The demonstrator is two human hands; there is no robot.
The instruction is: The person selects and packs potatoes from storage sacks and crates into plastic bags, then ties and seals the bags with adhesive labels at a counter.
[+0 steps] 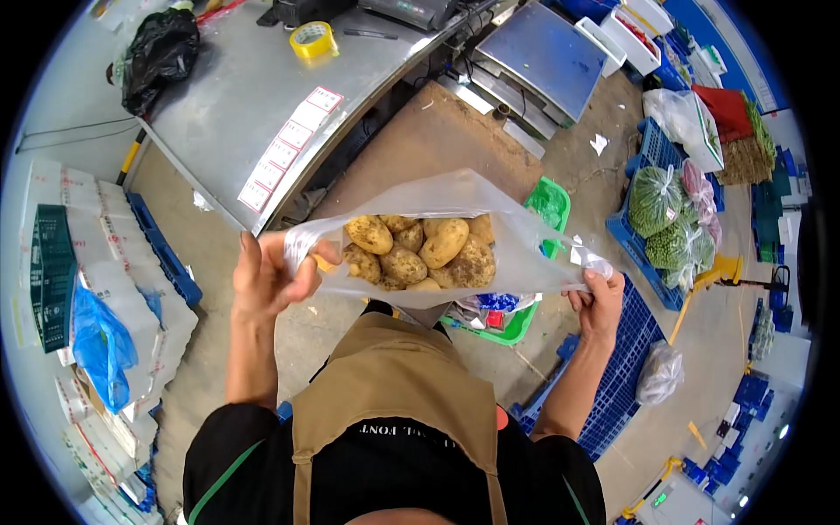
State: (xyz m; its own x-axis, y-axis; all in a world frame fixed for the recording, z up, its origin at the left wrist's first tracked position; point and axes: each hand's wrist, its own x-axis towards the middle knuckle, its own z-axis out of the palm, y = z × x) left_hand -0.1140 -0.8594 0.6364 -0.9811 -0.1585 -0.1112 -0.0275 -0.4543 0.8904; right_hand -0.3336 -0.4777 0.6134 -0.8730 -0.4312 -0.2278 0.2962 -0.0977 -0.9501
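Note:
A clear plastic bag (534,254) is stretched wide between my two hands, its mouth facing up. Inside it lie several potatoes (444,243), yellow-brown with dirt on their skins. My left hand (271,276) grips the bag's left edge, fingers curled round the bunched plastic. On the other side, my right hand (599,302) pinches the right corner of the bag between thumb and fingers. The bag hangs in front of my brown apron (394,367), near a brown board (437,140).
A metal table (227,79) at upper left bears yellow tape (312,40), a label strip (290,149) and a black bag (160,57). A scale (544,57) stands top centre. Green baskets (516,328), bagged green vegetables (656,201), blue pallets (626,367) and stacked white boxes (96,227) surround me.

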